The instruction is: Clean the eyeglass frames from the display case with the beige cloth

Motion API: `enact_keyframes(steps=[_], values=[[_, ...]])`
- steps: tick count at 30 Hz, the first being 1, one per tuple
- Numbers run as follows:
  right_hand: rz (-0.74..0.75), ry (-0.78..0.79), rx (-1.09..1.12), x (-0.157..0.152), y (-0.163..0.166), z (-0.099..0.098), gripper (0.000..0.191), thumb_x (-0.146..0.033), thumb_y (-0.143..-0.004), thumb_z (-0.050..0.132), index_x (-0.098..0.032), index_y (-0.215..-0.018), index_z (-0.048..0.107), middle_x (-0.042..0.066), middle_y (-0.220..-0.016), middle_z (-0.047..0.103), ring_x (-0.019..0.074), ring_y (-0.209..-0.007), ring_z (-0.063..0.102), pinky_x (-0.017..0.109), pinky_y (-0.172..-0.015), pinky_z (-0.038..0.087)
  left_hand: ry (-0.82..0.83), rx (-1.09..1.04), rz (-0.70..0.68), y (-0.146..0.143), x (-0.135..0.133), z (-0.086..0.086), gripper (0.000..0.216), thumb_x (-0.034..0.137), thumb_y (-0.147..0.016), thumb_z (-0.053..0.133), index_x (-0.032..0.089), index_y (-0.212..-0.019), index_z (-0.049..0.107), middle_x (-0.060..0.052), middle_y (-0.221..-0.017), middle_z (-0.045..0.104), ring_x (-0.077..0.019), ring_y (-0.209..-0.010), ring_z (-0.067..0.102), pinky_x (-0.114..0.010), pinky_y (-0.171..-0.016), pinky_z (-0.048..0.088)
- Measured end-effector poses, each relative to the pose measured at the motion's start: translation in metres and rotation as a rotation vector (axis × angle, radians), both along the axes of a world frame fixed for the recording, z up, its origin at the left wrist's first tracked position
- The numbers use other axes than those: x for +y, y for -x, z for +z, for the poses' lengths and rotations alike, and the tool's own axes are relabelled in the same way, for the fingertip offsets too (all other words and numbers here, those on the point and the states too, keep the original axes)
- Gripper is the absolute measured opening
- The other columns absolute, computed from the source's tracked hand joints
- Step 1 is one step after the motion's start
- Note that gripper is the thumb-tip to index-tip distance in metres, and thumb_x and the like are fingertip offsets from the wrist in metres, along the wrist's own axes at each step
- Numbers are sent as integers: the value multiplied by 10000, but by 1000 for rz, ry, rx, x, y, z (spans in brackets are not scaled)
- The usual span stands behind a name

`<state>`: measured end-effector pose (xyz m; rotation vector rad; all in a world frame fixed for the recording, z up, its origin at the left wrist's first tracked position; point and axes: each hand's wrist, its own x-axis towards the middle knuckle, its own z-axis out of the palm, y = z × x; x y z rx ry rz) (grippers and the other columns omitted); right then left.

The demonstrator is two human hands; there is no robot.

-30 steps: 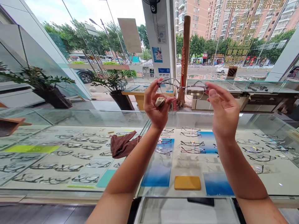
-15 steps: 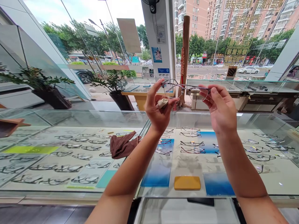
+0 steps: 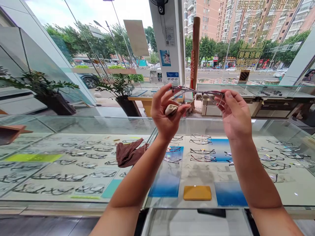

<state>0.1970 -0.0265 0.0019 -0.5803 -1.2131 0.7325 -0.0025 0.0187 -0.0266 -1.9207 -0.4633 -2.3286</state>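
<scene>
Holding eyeglasses point(image 3: 202, 93) up above the yellow case point(image 3: 197, 193), the left hand point(image 3: 164, 119) and right hand point(image 3: 236, 119) grip opposite ends; the left also clutches pale cloth point(image 3: 171, 109).

The held eyeglasses point(image 3: 199, 93) look metallic, the brown cloth point(image 3: 128, 152) matt and wrinkled, the counter point(image 3: 197, 126) smooth, shiny glass.

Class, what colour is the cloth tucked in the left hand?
The cloth is beige, seen best in the head view.
</scene>
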Motion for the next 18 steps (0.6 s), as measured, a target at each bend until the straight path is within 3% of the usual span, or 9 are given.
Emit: enact_keyframes(steps=[6, 11, 14, 18], values=[[3, -22, -15, 3, -1, -2, 281, -557, -890, 735, -304, -1009, 727, -16, -1111, 804, 197, -1090, 755, 368, -903, 617, 140, -1, -152, 1, -10, 4, 662, 539, -813, 843, 339, -1347, 506, -75, -1303, 718, -258, -1104, 756, -276, -660, 601], [33, -30, -29, 0, -1, 0, 237, -516, -927, 666, -296, -1002, 714, 6, -1134, 804, 213, -1117, 753, 412, -964, 611, 311, -27, -248, 1, -15, 5, 631, 527, -846, 810, 357, -1367, 498, -47, -1238, 719, -173, -865, 745, -260, -623, 575], [37, -56, -102, -1, -2, 0, 274, -511, -953, 595, -310, -1095, 717, 17, -1197, 783, 244, -1191, 733, 468, -1019, 602, 390, -82, -311, 0, -20, 9, 601, 554, -855, 794, 345, -1350, 524, -29, -1112, 710, -137, -758, 712, -245, -601, 546], [-9, -159, -302, -6, 3, 2, 392, -514, -904, 682, -341, -1256, 696, 3, -1345, 729, 282, -1320, 665, 498, -1122, 563, 544, -135, -416, 0, -33, 17, 647, 590, -817, 812, 318, -1339, 544, -10, -973, 684, -104, -656, 650, -223, -559, 487]])
